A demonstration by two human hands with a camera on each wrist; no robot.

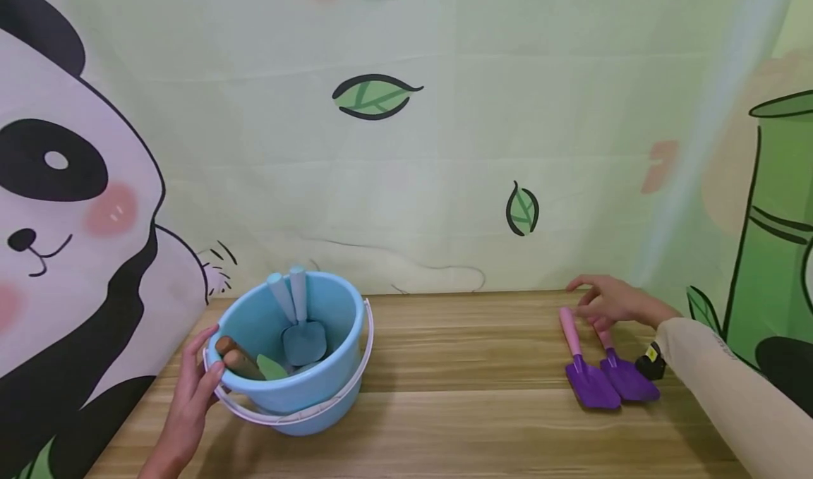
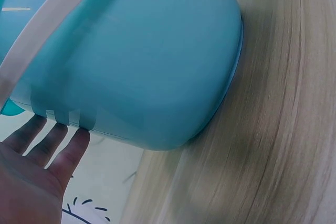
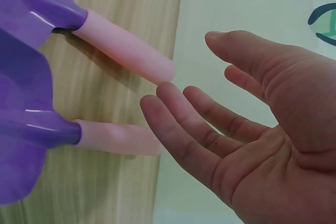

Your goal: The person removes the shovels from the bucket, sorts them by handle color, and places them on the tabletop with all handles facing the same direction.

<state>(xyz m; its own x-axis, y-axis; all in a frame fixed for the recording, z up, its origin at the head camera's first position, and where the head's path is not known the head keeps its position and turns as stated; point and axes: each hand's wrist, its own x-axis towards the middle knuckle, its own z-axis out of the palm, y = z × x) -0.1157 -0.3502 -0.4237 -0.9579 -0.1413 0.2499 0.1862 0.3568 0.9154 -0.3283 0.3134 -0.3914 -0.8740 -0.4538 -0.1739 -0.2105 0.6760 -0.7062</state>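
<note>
Prob partway tbh. Got blue tools + brown handles in the bucket, leaving two purple shovels out on the table. Resting L hand straight-fingered near bucket's rim. Holding nothing w/ R hand rn, just loose fingers by pink grips; can't tell if touching.

2 purple shovels, side by side — blue bucket well apart.
</note>
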